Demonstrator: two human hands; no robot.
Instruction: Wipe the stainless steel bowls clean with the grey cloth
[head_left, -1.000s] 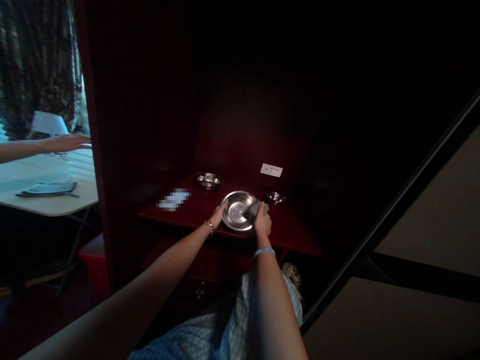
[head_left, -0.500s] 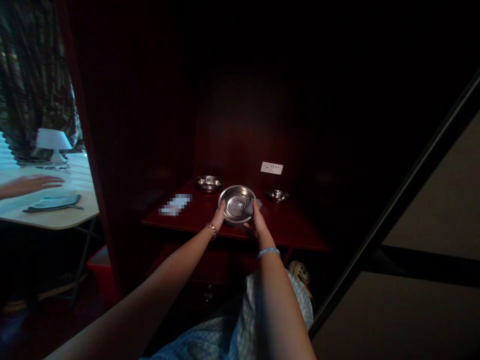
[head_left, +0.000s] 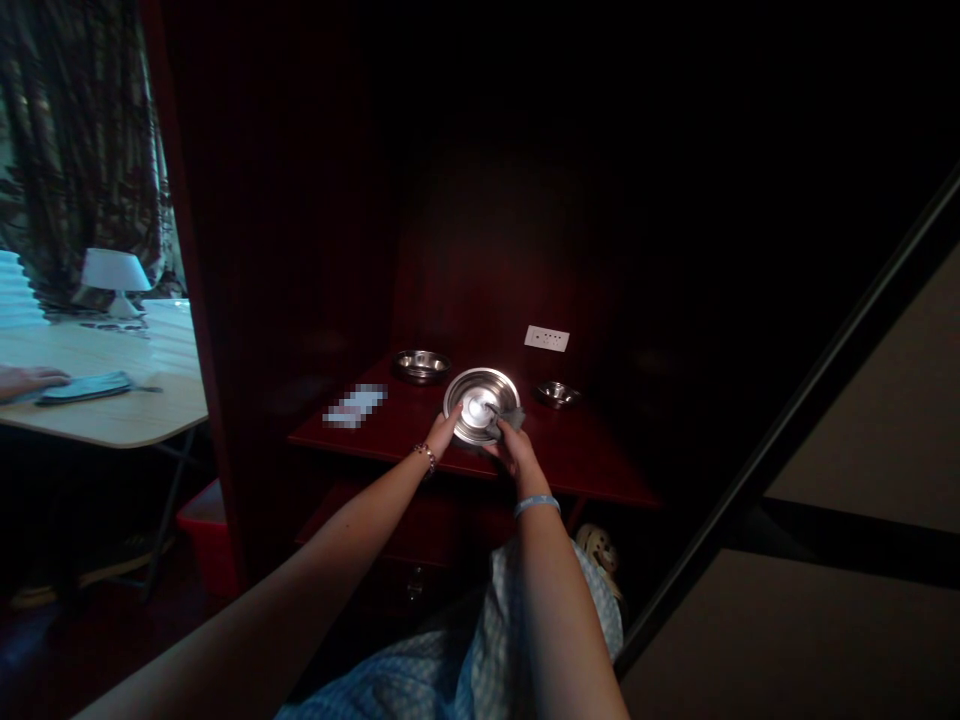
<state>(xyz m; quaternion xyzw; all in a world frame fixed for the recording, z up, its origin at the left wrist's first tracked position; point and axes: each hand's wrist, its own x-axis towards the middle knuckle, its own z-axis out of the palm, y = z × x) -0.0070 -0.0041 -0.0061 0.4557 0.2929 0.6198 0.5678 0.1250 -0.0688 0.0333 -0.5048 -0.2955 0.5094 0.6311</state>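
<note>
Bowl of shiny silver metal [head_left: 474, 402], held over a dark red wooden desktop [head_left: 405, 432]

At far left, another person's hand [head_left: 34, 379] lies beside a folded, pale blue cloth-like item [head_left: 88, 387] on a light wooden table [head_left: 161, 405]. Next, on the desktop, comes a whitish, pixelated patch [head_left: 355, 406], then a round, shallow steel dish [head_left: 421, 367] farther back. The left hand [head_left: 444, 432] grips the bowl's near left rim, thumb over the edge; its other fingers are hidden. The bowl tilts its open side toward the wearer, near the desktop's front edge; whether its base touches wood, I cannot tell. The right hand [head_left: 517, 448] holds a dark grey cloth [head_left: 511, 420] against the bowl's inner right side, thumb on top. A smaller round silver dish [head_left: 557, 394] stands just beyond.

A hard push from the right could slide the smooth rim out of the left thumb's hold and drop the bowl. Bunched cloth could weaken the right-hand grip, and a wide sweep could knock the smaller dish.
</note>
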